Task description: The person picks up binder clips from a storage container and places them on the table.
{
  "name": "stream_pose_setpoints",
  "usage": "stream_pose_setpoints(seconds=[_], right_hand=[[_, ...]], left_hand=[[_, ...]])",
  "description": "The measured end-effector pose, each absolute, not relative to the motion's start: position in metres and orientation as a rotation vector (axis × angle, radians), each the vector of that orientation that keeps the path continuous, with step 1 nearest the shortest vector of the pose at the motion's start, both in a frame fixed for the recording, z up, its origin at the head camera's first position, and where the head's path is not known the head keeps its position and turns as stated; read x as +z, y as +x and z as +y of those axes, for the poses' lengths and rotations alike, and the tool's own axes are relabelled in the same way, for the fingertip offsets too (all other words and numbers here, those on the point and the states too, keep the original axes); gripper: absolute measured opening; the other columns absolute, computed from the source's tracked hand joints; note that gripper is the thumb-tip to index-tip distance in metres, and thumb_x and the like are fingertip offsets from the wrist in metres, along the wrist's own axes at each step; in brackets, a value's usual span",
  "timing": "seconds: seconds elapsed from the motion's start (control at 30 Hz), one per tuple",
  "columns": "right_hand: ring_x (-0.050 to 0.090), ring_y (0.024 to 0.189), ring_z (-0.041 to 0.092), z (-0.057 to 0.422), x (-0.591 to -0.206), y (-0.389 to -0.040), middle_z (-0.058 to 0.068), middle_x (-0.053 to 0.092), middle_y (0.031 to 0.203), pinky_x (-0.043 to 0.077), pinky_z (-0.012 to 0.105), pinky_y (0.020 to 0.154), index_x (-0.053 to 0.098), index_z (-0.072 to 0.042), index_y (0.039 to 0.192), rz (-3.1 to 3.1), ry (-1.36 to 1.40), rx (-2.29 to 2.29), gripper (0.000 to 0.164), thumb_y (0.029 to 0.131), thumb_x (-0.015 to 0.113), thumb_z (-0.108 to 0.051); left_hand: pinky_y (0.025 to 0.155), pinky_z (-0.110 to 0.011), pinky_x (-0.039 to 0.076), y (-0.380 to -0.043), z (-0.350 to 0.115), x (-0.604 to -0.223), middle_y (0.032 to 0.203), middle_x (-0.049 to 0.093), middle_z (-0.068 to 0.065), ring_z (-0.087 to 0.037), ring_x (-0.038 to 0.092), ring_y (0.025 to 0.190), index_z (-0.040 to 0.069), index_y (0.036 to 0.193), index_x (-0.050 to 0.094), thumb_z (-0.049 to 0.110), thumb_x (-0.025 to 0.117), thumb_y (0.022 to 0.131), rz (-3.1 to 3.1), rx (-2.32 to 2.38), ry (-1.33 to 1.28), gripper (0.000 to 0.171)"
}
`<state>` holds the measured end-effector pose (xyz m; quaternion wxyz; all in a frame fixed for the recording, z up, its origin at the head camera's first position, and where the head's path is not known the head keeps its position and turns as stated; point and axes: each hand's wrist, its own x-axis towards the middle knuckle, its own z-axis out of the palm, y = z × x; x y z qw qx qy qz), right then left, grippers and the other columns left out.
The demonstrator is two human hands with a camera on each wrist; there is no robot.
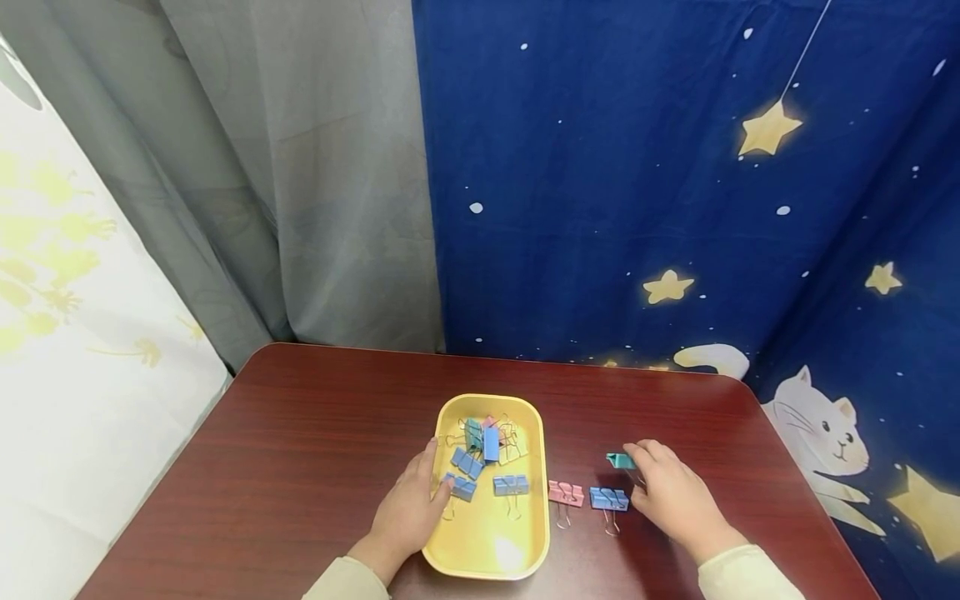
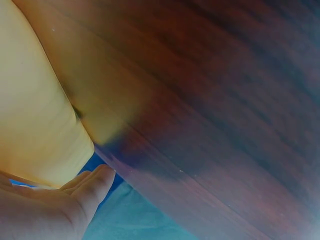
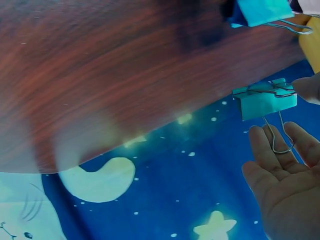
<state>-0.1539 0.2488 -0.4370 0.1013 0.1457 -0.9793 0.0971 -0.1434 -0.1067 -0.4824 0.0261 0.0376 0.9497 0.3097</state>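
A yellow tray [image 1: 487, 546] stands on the table with several binder clips inside, among them a blue clip [image 1: 511, 485] lying apart near the right wall. My left hand [image 1: 405, 512] holds the tray's left side, thumb over the rim and fingers along the outer wall. To the right of the tray, my right hand [image 1: 675, 496] pinches a green binder clip [image 3: 267, 105] between thumb and fingers, raised off the table in the right wrist view. Just below and left of that hand, a pink binder clip [image 1: 566, 493] and a blue binder clip [image 1: 609, 499] sit side by side.
The dark red wooden table [image 1: 315, 467] has rounded far corners. Beyond it hang a grey curtain [image 1: 352, 167] and a blue curtain [image 1: 600, 167] with stars and a white cat. A white cloth [image 1: 90, 375] with yellow prints hangs at the left.
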Motion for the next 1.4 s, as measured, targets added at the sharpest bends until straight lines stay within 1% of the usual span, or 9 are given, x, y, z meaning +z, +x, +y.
stream_pose_setpoints(seconds=[0.1, 0.27, 0.47, 0.73, 0.97, 1.23, 1.4], right_hand=[[0.06, 0.1, 0.029, 0.254, -0.441, -0.152, 0.013, 0.061, 0.11, 0.053, 0.05, 0.086, 0.062, 0.001, 0.117, -2.936, 0.388, 0.289, 0.052, 0.067, 0.076, -0.004], [0.06, 0.1, 0.03, 0.263, -0.447, -0.151, 0.013, 0.061, 0.109, 0.052, 0.05, 0.087, 0.062, 0.001, 0.116, -2.951, 0.379, 0.291, 0.052, 0.066, 0.076, -0.004], [0.06, 0.1, 0.031, 0.271, -0.452, -0.15, 0.014, 0.061, 0.107, 0.053, 0.049, 0.084, 0.063, 0.003, 0.114, -2.95, 0.399, 0.292, 0.051, 0.065, 0.074, -0.002], [0.06, 0.1, 0.03, 0.279, -0.46, -0.146, 0.013, 0.061, 0.108, 0.053, 0.049, 0.083, 0.063, 0.002, 0.115, -3.014, 0.389, 0.303, 0.049, 0.067, 0.073, -0.002], [0.06, 0.1, 0.028, 0.28, -0.465, -0.144, 0.01, 0.062, 0.107, 0.053, 0.046, 0.083, 0.064, 0.001, 0.112, -2.998, 0.425, 0.303, 0.047, 0.065, 0.07, 0.0], [0.06, 0.1, 0.028, 0.278, -0.465, -0.142, 0.01, 0.061, 0.108, 0.053, 0.047, 0.082, 0.065, 0.001, 0.113, -3.052, 0.441, 0.285, 0.048, 0.065, 0.071, 0.001], [0.059, 0.096, 0.025, 0.277, -0.464, -0.142, 0.007, 0.06, 0.105, 0.053, 0.045, 0.079, 0.065, 0.0, 0.111, -3.074, 0.45, 0.281, 0.047, 0.064, 0.072, 0.001]], left_hand=[[0.1, -0.056, 0.041, -0.144, -0.107, -0.483, 0.146, 0.04, -0.024, -0.042, 0.043, 0.131, 0.004, 0.152, 0.024, 0.033, 0.053, 0.098, 2.937, 0.949, 0.115, 0.068], [0.1, -0.057, 0.041, -0.144, -0.106, -0.483, 0.146, 0.04, -0.024, -0.042, 0.043, 0.131, 0.004, 0.152, 0.025, 0.032, 0.054, 0.097, 2.939, 0.947, 0.113, 0.068], [0.1, -0.057, 0.04, -0.143, -0.106, -0.482, 0.145, 0.041, -0.025, -0.043, 0.044, 0.13, 0.003, 0.152, 0.025, 0.03, 0.054, 0.097, 2.949, 0.944, 0.124, 0.067], [0.1, -0.057, 0.041, -0.143, -0.107, -0.482, 0.145, 0.041, -0.026, -0.043, 0.044, 0.13, 0.004, 0.152, 0.025, 0.03, 0.054, 0.097, 2.955, 0.945, 0.131, 0.067], [0.1, -0.057, 0.04, -0.144, -0.107, -0.482, 0.145, 0.041, -0.026, -0.043, 0.044, 0.13, 0.003, 0.152, 0.025, 0.03, 0.054, 0.098, 2.952, 0.944, 0.126, 0.067], [0.1, -0.057, 0.041, -0.143, -0.107, -0.48, 0.145, 0.04, -0.026, -0.043, 0.043, 0.13, 0.003, 0.151, 0.025, 0.03, 0.054, 0.097, 2.943, 0.95, 0.118, 0.067], [0.101, -0.057, 0.04, -0.143, -0.107, -0.48, 0.145, 0.04, -0.026, -0.043, 0.043, 0.131, 0.003, 0.152, 0.025, 0.031, 0.054, 0.098, 2.931, 0.956, 0.115, 0.067]])
